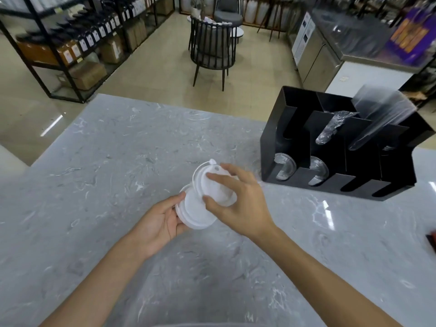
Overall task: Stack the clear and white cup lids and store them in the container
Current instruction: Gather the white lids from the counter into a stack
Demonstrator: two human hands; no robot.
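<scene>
- The grey marbled counter (99,175) fills the lower part of the view; its near edge and both near corners are cut off by the frame, and only the far left corner shows whole.
- The black container (297,147) stands near the counter's far right edge, divided into upright slotted compartments. Its right end runs close to the frame edge and is blurred.
- Clear lids (284,167) stand on edge low in the two leftmost compartments; how many are in each is hard to tell through the slots.
- A clear plastic sleeve (379,114) leans out of a right-hand compartment, and a smaller crumpled wrapped bundle (330,129) leans from the one beside it; the contents of both are too blurred to name.
- The left hand (158,223) cups a stack of white lids (195,213) above the middle of the counter, its fingers curled round the stack's left rim. The stack's underside is hidden.
- The right hand (238,199) pinches a tilted white lid (207,182) by its rim, thumb and fingers spread apart around it, its lower edge overlapping the top of the stack.
- A dark red-edged object (431,239) is cut off at the counter's right edge.
</scene>
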